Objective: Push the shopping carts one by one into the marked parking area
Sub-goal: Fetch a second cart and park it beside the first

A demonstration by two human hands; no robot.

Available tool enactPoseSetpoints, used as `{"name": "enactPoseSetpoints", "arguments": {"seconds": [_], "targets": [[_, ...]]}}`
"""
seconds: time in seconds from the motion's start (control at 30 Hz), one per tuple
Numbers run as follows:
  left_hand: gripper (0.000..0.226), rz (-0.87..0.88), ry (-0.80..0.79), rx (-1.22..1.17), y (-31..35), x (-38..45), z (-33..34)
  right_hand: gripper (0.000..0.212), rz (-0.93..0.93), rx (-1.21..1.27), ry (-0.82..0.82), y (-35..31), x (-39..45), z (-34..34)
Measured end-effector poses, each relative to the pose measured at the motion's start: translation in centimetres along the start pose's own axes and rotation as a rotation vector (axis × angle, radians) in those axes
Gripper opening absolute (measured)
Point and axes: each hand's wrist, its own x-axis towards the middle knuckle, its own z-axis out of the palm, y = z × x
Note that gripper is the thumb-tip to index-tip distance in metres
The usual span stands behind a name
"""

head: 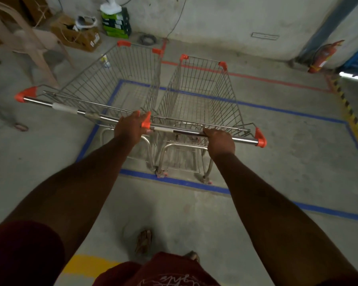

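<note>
Blue-taped parking area holds 2 carts side by side. Right cart nearly in; rear wheels at tape. Right hand wraps handle; left hand grips corner. Push straight, evenly.

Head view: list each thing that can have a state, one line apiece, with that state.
Left shopping cart: basket empty, upright, angled across the blue line's left side.
Right shopping cart: basket empty, upright, rear wheels on the near blue line.
Left hand: fingers over the right cart's handle end, at its orange cap.
Right hand: grips the right cart's handle bar.
Cardboard box: flaps open.
Fire extinguisher: leaning against the wall.
</note>
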Motion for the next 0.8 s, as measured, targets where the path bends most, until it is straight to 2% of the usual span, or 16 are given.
{"name": "enactPoseSetpoints", "arguments": {"seconds": [0.1, 0.27, 0.43, 0.53, 0.67, 0.8], "targets": [[0.068, -0.009, 0.068, 0.025, 0.2, 0.1, 0.1, 0.053, 0.021, -0.029, -0.003, -0.1, 0.7, -0.1], [0.071, 0.024, 0.078, -0.017, -0.3, 0.4, 0.5, 0.047, 0.049, -0.017, 0.006, -0.7, 1.7, 0.1], [0.070, 0.104, 0.104, -0.028, -2.0, 1.0, 1.5, 0.049, 0.063, 0.152, 0.136, -1.2, 0.9, 0.9], [0.072, 0.122, 0.113, -0.058, -1.9, 0.5, 1.8, 0.042, 0.085, 0.176, 0.111, -1.2, 0.3, 1.0], [0.073, 0.143, 0.080, -0.107, -1.8, 0.4, 2.0, 0.061, 0.153, 0.211, 0.042, -0.7, -1.2, 1.8], [0.066, 0.305, 0.102, -0.141, 0.7, 0.6, 2.1, 0.063, 0.122, 0.381, 0.260, -0.9, -4.3, 1.3]]}}
